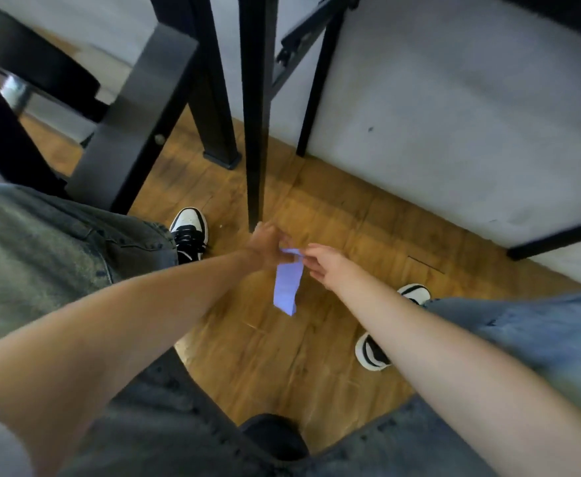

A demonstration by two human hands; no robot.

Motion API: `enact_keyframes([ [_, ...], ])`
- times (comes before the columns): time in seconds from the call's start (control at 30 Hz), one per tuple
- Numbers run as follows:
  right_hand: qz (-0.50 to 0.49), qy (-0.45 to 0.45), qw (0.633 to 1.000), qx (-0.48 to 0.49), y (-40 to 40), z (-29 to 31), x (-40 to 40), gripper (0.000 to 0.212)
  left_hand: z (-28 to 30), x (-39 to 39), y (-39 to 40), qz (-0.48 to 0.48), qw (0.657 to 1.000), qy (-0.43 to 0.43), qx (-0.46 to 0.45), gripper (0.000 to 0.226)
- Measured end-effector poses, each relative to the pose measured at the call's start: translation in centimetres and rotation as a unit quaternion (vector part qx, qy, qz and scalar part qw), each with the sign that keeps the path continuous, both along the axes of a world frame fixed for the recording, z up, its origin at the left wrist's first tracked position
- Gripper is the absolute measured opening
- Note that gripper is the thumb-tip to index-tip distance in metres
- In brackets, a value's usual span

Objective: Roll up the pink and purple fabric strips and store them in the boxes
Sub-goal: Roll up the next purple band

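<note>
Across lower and centre frame: brown wood-plank floor, black metal furniture legs upper centre, grey wall panel upper right. Blue denim legs, black-and-white sneakers beneath. Left hand at centre pinches top of thin lilac-purple fabric strip; strip hangs limp above floor, lower end folded. Right hand just beside strip, fingers relaxed, contact unclear. Judged light, soft, floppy; best pinched at upper end for rolling. No boxes visible.
</note>
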State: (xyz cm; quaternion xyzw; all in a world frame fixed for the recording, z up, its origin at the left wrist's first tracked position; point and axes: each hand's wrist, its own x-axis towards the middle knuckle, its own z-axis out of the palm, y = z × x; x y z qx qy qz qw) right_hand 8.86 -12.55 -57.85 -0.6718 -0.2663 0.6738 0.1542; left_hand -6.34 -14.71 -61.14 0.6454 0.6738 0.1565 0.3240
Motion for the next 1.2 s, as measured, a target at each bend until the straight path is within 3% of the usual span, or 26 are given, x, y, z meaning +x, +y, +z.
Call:
enact_keyframes([
  [0.1,0.014,-0.016,0.998,0.060,2.0,3.6,2.2,0.019,4.6,0.6,1.6,-0.065,0.995,-0.037,0.062,0.006],
  [0.2,0.017,0.041,0.994,0.103,3.6,7.7,4.1,0.014,7.9,1.0,3.2,-0.076,0.990,-0.067,0.103,0.007],
  [0.27,0.071,0.041,0.983,0.167,4.4,10.0,5.5,0.019,10.2,1.4,4.1,-0.068,0.984,-0.095,0.133,0.010],
  [0.43,0.212,-0.041,0.908,0.359,5.5,14.3,7.8,0.010,15.4,1.9,5.5,-0.078,0.974,-0.140,0.159,0.010],
  [0.53,0.237,-0.055,0.872,0.424,6.3,15.8,7.9,0.006,17.8,1.8,5.4,-0.116,0.965,-0.127,0.198,0.005],
  [0.63,0.256,-0.074,0.843,0.468,7.2,16.8,7.9,0.011,19.4,1.7,5.8,-0.094,0.959,-0.082,0.254,0.008],
  [0.73,0.242,-0.092,0.815,0.518,7.3,18.2,8.2,0.015,21.1,2.4,5.6,-0.046,0.961,-0.130,0.241,0.008],
  [0.8,0.214,-0.067,0.824,0.521,7.1,19.2,8.8,0.014,22.0,2.8,5.1,-0.039,0.958,-0.188,0.211,0.009],
  [0.97,0.170,0.072,0.885,0.428,6.1,20.2,9.1,0.010,22.6,3.6,4.2,0.015,0.929,-0.343,0.136,0.013],
  [1.1,0.136,0.123,0.898,0.400,5.9,20.5,9.2,0.021,22.8,3.5,3.9,0.041,0.910,-0.394,0.125,0.017],
  [1.2,0.138,0.104,0.887,0.428,6.0,20.1,9.2,0.017,22.7,3.4,3.7,0.040,0.920,-0.366,0.137,0.021],
])
